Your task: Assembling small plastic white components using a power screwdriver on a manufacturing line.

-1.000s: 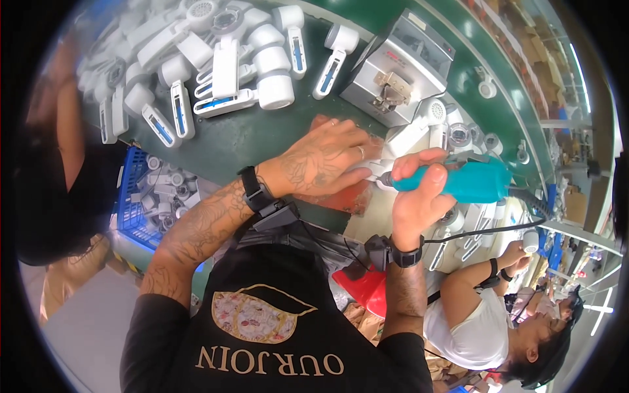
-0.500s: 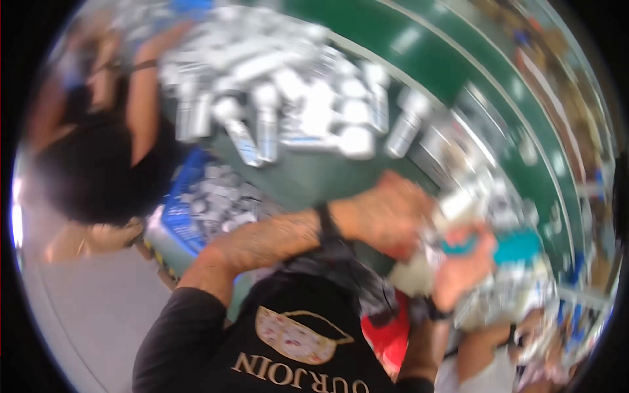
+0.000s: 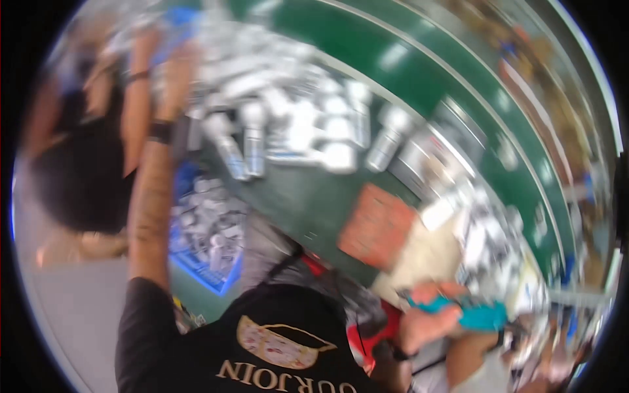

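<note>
My left arm reaches to the far left, and my left hand (image 3: 180, 72) is at the heap of white parts (image 3: 255, 78); its fingers are smeared by motion. Low on the right, my right hand (image 3: 426, 324) is closed around a teal-handled tool (image 3: 481, 316), its kind too blurred to tell. Beyond that hand lies a cream-coloured sheet or pad (image 3: 429, 252). An orange-red square block (image 3: 377, 226) lies against its left edge. Several white round-headed devices with long handles (image 3: 254, 141) are spread at the near edge of the heap.
A blue bin (image 3: 219, 285) holding small white and grey parts stands at my left. A grey metal box (image 3: 426, 160) and wrapped white pieces (image 3: 491, 229) lie to the right. A co-worker's arm (image 3: 137, 85) is close beside my left arm; another person's arm (image 3: 468, 357) shows lower right.
My left hand has swung from beside my right hand to the far-left heap, uncovering the orange-red block. My right hand has drawn nearer to me with the teal-handled tool.
</note>
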Available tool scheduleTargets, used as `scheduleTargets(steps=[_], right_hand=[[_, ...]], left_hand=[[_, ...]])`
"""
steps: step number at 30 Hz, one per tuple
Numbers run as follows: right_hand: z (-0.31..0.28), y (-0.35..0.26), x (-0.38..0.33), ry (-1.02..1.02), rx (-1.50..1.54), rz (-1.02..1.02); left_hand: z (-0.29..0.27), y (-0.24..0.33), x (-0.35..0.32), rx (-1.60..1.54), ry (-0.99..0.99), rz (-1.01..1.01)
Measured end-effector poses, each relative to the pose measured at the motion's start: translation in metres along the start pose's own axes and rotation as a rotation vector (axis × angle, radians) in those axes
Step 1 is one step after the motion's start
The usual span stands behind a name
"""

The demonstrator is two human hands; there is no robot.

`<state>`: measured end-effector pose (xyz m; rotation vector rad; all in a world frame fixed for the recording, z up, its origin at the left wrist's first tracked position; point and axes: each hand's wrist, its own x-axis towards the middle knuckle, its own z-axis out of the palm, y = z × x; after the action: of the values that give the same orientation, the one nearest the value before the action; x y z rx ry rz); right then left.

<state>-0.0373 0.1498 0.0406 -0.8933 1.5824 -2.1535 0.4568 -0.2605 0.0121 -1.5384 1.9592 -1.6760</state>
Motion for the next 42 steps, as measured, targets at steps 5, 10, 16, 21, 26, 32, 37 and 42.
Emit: scheduleTargets(steps=[5, 10, 16, 21, 26, 32, 37, 42], right_hand=[[-0.004, -0.011, -0.001, -0.161, 0.046, 0.106], [-0.025, -0.012, -0.003, -0.162, -0.022, 0.126], [-0.033, -0.027, -0.013, -0.213, -0.02, 0.116], [-0.053, -0.028, -0.018, -0.168, -0.096, 0.085], [-0.054, -0.029, -0.008, -0.154, -0.212, -0.029], [-0.064, -0.014, 0.0, -0.193, -0.06, -0.078], [-0.051, -0.007, 0.009, -0.11, -0.123, -0.085], [-0.042, 0.008, 0.016, -0.181, -0.114, -0.053]], left_hand=[[-0.043, 0.006, 0.068, -0.656, 0.274, -0.61], [-0.354, 0.124, 0.087, -2.327, 0.216, 0.189], [-0.525, 0.288, 0.085, -2.061, -0.076, 0.445], [-0.552, 0.335, 0.096, -1.987, 0.039, 0.429], [-0.569, 0.318, 0.114, -1.808, -0.141, 0.422], [-0.55, 0.318, 0.1, -1.918, -0.182, 0.388], [-0.487, 0.265, 0.057, -2.17, 0.246, 0.215], [-0.444, 0.201, 0.007, -1.825, 0.269, 0.567]])
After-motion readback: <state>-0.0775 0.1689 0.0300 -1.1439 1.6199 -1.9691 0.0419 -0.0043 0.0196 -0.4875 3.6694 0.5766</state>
